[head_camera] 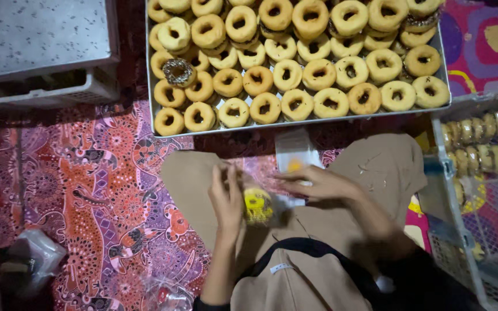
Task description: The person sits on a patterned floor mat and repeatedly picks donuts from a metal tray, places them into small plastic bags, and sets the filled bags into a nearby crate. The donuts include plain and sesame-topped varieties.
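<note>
My left hand (226, 198) holds a doughnut with yellow topping in a clear plastic wrapper (259, 206) over my lap. My right hand (318, 183) reaches across with fingers spread, touching the wrapper's far side, blurred by motion. A small stack of clear plastic bags (295, 151) lies just beyond my hands. Ahead sits a large metal tray (188, 131) packed with several plain ring doughnuts (296, 103) and one chocolate-sprinkled doughnut (178, 71) near its left side.
A white plastic crate (440, 190) at right holds wrapped doughnuts (485, 128). A grey metal box on a crate (41, 40) stands at upper left. Patterned red-purple cloth (87, 190) covers the floor. Crumpled plastic bags (36, 253) lie at lower left.
</note>
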